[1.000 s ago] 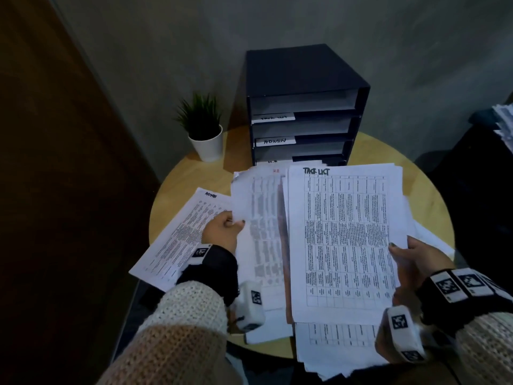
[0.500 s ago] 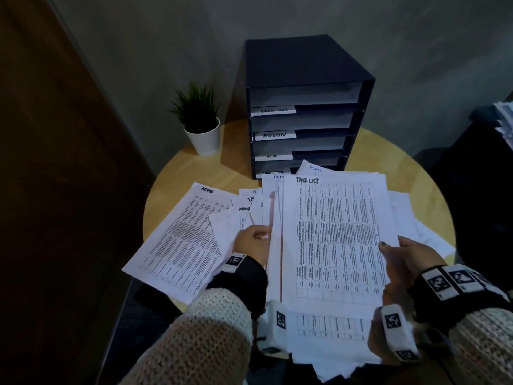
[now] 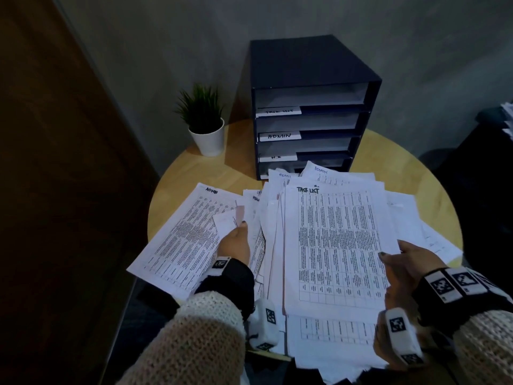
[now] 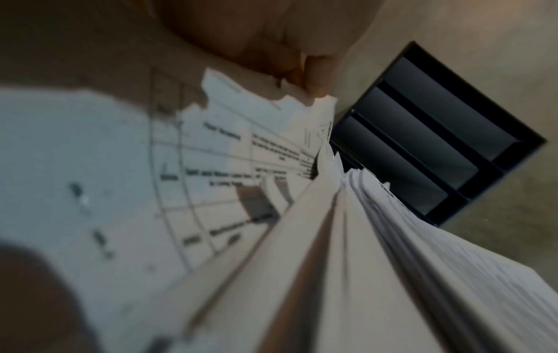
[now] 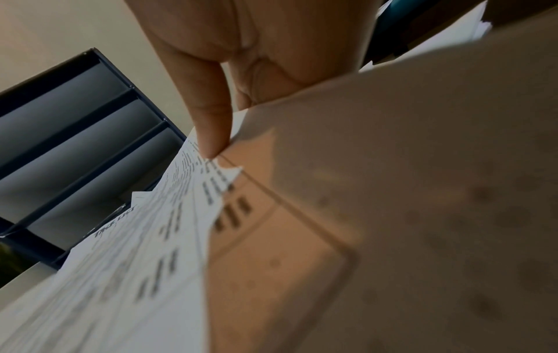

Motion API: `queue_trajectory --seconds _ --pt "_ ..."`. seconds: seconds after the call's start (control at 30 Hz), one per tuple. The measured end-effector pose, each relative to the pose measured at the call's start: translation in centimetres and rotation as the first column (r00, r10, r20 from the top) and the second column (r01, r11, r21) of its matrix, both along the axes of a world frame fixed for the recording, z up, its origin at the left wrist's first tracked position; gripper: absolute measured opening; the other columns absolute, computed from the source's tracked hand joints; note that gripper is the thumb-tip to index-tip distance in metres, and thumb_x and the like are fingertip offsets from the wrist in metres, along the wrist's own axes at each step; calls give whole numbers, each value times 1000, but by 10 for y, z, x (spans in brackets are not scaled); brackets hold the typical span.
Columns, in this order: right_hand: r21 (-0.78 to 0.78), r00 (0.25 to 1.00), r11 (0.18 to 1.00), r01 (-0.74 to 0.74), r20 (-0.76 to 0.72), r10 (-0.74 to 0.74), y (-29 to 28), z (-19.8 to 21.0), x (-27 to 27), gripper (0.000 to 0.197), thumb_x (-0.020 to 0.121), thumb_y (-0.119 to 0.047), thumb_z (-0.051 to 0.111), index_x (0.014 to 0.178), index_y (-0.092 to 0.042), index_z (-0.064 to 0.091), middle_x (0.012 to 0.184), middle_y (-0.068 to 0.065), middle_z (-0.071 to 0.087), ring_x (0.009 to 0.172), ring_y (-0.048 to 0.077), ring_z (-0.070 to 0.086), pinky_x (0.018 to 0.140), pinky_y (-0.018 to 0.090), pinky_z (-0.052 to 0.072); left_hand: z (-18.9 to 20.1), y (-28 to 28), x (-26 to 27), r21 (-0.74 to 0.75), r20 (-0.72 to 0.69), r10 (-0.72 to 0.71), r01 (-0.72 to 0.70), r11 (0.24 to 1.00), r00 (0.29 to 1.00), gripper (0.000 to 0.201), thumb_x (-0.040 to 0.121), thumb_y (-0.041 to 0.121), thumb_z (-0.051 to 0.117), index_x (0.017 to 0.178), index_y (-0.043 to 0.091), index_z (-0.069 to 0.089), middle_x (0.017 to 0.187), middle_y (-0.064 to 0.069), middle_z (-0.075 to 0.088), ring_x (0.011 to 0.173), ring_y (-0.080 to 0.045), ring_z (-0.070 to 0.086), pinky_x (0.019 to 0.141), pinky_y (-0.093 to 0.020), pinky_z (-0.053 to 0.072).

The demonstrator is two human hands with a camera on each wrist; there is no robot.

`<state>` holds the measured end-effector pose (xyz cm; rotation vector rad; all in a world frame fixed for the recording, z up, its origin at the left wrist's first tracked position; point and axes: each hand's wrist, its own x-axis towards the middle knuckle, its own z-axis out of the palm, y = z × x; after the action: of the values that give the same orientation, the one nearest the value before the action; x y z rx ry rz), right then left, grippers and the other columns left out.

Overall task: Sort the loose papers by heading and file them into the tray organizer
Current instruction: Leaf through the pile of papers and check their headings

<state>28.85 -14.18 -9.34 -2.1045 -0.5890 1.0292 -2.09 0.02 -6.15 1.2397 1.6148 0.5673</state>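
Observation:
A dark tray organizer (image 3: pixel 311 68) stands at the back of the round wooden table (image 3: pixel 194 173), its shelves labelled TASK LIST, ADMIN and H.R. A thick stack of printed papers (image 3: pixel 336 245) lies in front of it, its top sheet headed TASK LIST. My right hand (image 3: pixel 399 262) grips the stack's right edge, thumb on top (image 5: pixel 211 133). My left hand (image 3: pixel 236 240) pinches the edge of a sheet (image 3: pixel 226 222) at the stack's left side (image 4: pixel 314 78). An ADMIN sheet (image 3: pixel 188 237) lies apart on the left.
A small potted plant (image 3: pixel 205 120) in a white pot stands left of the organizer. Dark wood panelling runs along the left. More loose sheets (image 3: pixel 433 234) fan out to the right under the stack. A dark object with papers sits at the far right edge (image 3: pixel 499 129).
My left hand has moved back left from the stack's middle, lifting the edge of a sheet. The view has dipped, showing more organizer labels. The right hand keeps its grip.

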Motion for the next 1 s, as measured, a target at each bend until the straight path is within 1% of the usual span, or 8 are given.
queue_trajectory --seconds 0.2,0.3,0.37,0.47,0.6,0.77,0.87,1.0 --pt "-30 999 999 -19 50 20 0 11 -8 29 83 -10 68 110 -10 58 107 13 63 104 31 59 99 43 43 3 -16 14 23 191 -3 -1 1000 982 47 100 43 35 83 22 73 88 -2 71 85 -22 63 78 -30 47" --pt "-22 999 1000 16 52 -14 -1 14 -9 37 86 -8 65 120 -1 55 110 14 61 110 33 57 92 34 42 -7 -15 14 79 82 -33 26 997 996 23 95 25 52 79 19 68 84 -8 67 80 -27 62 72 -25 46" --pt "-37 999 999 23 34 -21 -1 14 -11 34 84 -9 66 116 1 57 105 13 64 104 33 60 94 39 46 -15 -13 13 119 -25 -17 19 993 1000 15 89 28 60 75 25 64 94 -11 67 87 -32 64 76 -32 52" --pt "-45 999 999 17 30 -16 -2 12 -11 33 81 -10 69 113 -9 63 104 16 69 98 34 63 96 50 47 -22 -8 11 76 -70 46 -41 996 997 25 82 41 67 99 24 58 115 -8 60 99 -30 62 87 -39 51" --pt "-58 999 998 -1 32 3 -2 15 -12 25 84 -8 66 108 -12 61 101 14 67 94 31 62 90 40 47 -14 -4 11 -43 106 98 -94 995 990 52 85 24 67 131 12 45 126 -11 60 99 -25 62 85 -35 52" --pt "-53 1000 999 7 28 -6 -2 18 -15 27 83 -8 67 108 -15 62 101 14 67 99 32 62 95 44 46 -4 -19 17 100 41 -126 121 988 991 20 95 17 50 96 24 69 82 -7 66 72 -19 57 66 -20 42" --pt "-63 999 998 25 31 -23 -2 14 -14 27 81 -8 69 107 -12 64 101 15 69 99 35 63 97 50 46 2 -27 19 133 -78 -215 224 965 973 30 99 17 40 110 25 67 92 -7 67 78 -18 54 69 -17 37" --pt "-63 999 998 25 43 -22 -1 10 -12 28 79 -7 70 107 -9 65 101 16 69 97 36 64 95 48 47 12 -27 16 165 -119 -185 203 965 976 26 100 17 37 95 20 62 84 -5 61 79 -21 56 69 -21 40"
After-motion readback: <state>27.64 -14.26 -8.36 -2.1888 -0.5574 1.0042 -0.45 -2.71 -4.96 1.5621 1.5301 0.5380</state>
